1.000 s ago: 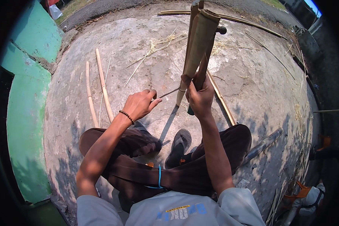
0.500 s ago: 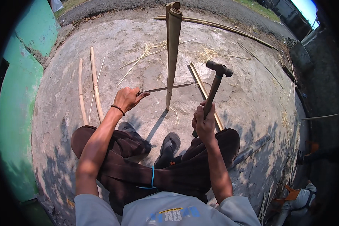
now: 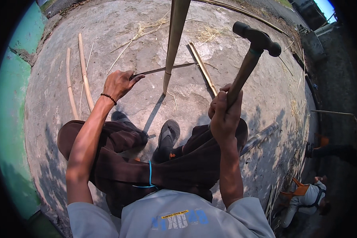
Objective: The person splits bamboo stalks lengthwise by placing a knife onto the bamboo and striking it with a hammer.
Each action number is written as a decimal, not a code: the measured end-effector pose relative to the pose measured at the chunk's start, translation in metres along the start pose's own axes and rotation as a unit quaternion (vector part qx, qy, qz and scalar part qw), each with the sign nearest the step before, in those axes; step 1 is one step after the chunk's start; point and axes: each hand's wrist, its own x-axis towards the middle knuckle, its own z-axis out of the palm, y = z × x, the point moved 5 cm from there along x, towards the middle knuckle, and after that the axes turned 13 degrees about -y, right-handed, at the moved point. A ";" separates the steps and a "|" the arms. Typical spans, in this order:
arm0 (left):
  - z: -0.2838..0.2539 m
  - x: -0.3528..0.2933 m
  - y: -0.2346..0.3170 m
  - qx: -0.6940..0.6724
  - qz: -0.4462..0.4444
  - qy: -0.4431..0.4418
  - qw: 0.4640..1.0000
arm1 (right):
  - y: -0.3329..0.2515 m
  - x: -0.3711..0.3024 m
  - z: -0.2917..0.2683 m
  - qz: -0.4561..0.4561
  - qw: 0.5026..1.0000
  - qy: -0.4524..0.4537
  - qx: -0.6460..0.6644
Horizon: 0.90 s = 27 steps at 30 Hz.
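Observation:
My left hand [image 3: 119, 85], with a beaded bracelet at its wrist, is closed round the handle end of a long knife [image 3: 150, 72]. The narrow dark blade points right and crosses a bamboo pole [image 3: 175, 35] near its lower node; whether it sits in a split or only passes across it, I cannot tell. That pole stands nearly upright on the concrete beyond my feet, its top out of view. My right hand [image 3: 226, 117] grips a ball-peen hammer [image 3: 248, 66] by its wooden handle, head raised, to the right of the pole and apart from it.
A split bamboo length [image 3: 202, 69] lies right of the pole. Two bamboo sticks [image 3: 84, 73] lie at the left by the green wall [image 3: 13, 119]. Straw-like shavings [image 3: 210, 35] litter the ground farther off. A dark tube [image 3: 260, 138] is beside my right knee. Another person [image 3: 305, 202] is at lower right.
My right hand has lifted the hammer, and it looks larger and closer. The whole view has shifted, so the pole's top is now cut off. My left hand still holds the knife across the pole.

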 end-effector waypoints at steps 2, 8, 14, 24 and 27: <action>-0.001 -0.002 0.000 0.035 0.009 0.023 0.999 | 0.023 -0.001 0.012 -0.022 0.990 0.000 -0.136; 0.009 0.008 0.003 0.056 0.017 0.043 0.997 | 0.077 -0.015 0.034 0.119 0.963 -0.160 -0.182; 0.010 -0.004 0.000 0.058 0.002 0.030 0.998 | -0.016 -0.006 0.010 0.040 0.998 -0.037 -0.042; 0.018 -0.003 0.000 0.039 0.023 0.040 0.998 | 0.023 0.006 0.017 0.117 0.985 -0.101 -0.079; 0.021 -0.006 -0.004 0.026 0.037 0.056 0.997 | -0.026 0.010 0.014 0.028 1.000 -0.006 0.008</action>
